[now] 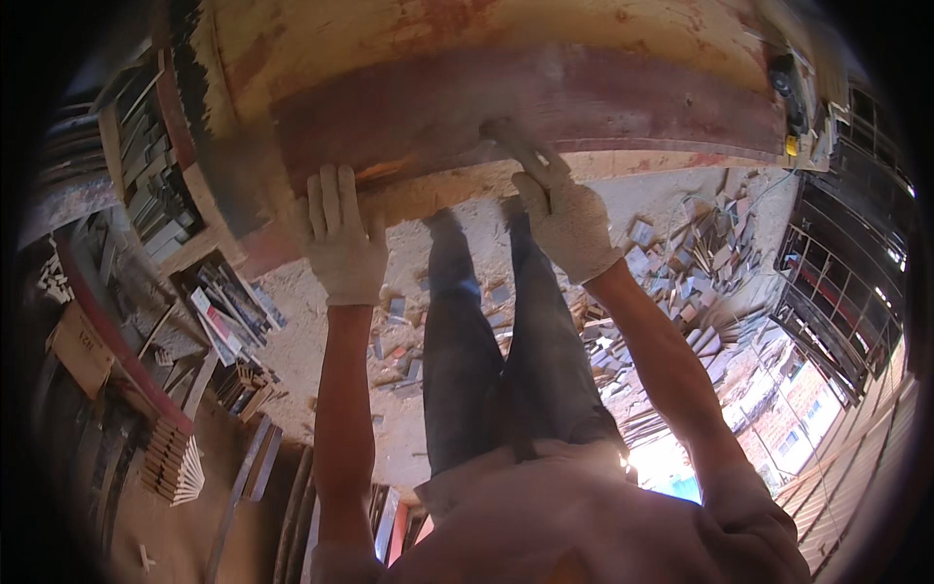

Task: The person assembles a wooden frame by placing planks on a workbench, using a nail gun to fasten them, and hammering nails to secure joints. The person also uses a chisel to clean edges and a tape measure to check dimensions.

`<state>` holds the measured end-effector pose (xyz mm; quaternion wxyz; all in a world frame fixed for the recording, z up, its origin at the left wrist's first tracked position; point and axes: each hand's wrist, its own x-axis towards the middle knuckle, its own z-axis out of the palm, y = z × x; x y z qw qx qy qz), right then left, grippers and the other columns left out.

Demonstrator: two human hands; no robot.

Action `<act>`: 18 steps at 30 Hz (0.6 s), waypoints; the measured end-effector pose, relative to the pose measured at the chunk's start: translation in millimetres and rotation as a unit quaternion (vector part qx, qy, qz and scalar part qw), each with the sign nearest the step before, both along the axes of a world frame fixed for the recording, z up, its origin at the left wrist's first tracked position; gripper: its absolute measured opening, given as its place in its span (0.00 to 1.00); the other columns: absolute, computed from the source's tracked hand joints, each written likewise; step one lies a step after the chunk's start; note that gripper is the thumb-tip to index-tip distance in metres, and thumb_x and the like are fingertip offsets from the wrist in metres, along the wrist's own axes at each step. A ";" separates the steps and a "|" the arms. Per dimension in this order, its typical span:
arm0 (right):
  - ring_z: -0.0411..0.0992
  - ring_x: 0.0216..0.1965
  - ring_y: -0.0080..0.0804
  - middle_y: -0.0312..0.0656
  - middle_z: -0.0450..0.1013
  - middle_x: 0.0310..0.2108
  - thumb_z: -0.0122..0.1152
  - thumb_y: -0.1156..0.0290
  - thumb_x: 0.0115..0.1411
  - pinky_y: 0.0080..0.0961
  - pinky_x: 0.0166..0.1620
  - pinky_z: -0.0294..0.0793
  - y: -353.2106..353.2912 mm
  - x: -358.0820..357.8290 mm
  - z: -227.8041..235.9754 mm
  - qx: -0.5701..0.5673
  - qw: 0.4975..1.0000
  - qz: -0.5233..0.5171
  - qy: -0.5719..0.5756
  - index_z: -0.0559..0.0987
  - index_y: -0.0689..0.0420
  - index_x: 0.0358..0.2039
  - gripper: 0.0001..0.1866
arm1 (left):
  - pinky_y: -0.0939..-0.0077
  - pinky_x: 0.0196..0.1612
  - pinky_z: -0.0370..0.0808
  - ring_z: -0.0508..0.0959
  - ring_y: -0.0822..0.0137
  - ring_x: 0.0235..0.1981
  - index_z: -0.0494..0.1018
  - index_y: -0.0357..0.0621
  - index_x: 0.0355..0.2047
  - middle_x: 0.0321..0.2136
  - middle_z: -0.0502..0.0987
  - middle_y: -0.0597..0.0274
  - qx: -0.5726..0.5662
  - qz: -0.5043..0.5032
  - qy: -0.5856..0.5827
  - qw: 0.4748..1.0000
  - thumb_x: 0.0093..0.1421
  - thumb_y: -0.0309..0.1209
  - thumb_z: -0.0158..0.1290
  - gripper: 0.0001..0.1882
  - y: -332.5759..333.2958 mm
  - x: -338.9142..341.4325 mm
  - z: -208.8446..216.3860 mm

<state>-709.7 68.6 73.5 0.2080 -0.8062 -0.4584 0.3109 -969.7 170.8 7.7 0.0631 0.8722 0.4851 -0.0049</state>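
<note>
A long dark reddish-brown board [409, 112] lies across the yellowish worktop [506, 24] in front of me. My left hand [341, 229], in a pale work glove, rests at the board's near edge towards its left end, fingers straight and palm down. Further right, my gloved right hand [567, 209] reaches onto the board near its middle. Its fingers stretch up and to the left, and their tips look dark and blurred. I make out no tool in either hand.
A black and yellow tool [788, 107] is at the worktop's right end. Wood offcuts [715, 243] litter the ground to the right of my legs. Strips of wood [161, 204] fill a rack on the left, and a cardboard box [83, 350] stands below it.
</note>
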 end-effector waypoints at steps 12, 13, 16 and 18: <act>0.79 0.27 0.52 0.51 0.77 0.30 0.57 0.54 0.68 0.43 0.31 0.78 21.4 -50.4 -20.3 -0.148 0.981 0.123 0.014 0.79 0.57 0.42 0.17 | 0.49 0.76 0.48 0.55 0.48 0.74 0.55 0.41 0.73 0.73 0.54 0.46 -0.027 0.060 0.014 0.998 0.61 0.38 0.57 0.42 3.5 -5.3 0.8; 0.79 0.29 0.54 0.51 0.77 0.28 0.56 0.55 0.68 0.44 0.32 0.78 -5.9 -39.5 -44.4 -0.070 0.986 0.149 -0.038 0.77 0.57 0.45 0.18 | 0.49 0.76 0.47 0.55 0.47 0.74 0.55 0.42 0.73 0.73 0.53 0.44 -0.016 0.056 0.021 0.998 0.61 0.38 0.57 0.42 3.0 0.1 4.7; 0.79 0.30 0.53 0.51 0.78 0.32 0.56 0.56 0.69 0.44 0.32 0.79 -20.1 -10.5 -15.3 -0.024 0.999 0.024 -0.030 0.76 0.57 0.48 0.18 | 0.47 0.75 0.47 0.53 0.41 0.73 0.55 0.46 0.73 0.72 0.53 0.36 0.000 0.056 0.068 0.996 0.61 0.39 0.58 0.42 0.7 17.1 17.9; 0.79 0.32 0.52 0.50 0.78 0.36 0.57 0.57 0.68 0.44 0.32 0.79 -20.0 -6.8 -2.2 0.018 1.000 -0.002 -0.025 0.76 0.57 0.49 0.17 | 0.47 0.76 0.44 0.52 0.41 0.74 0.54 0.48 0.74 0.71 0.54 0.35 0.017 0.047 0.087 0.995 0.61 0.40 0.58 0.43 -7.7 26.0 19.9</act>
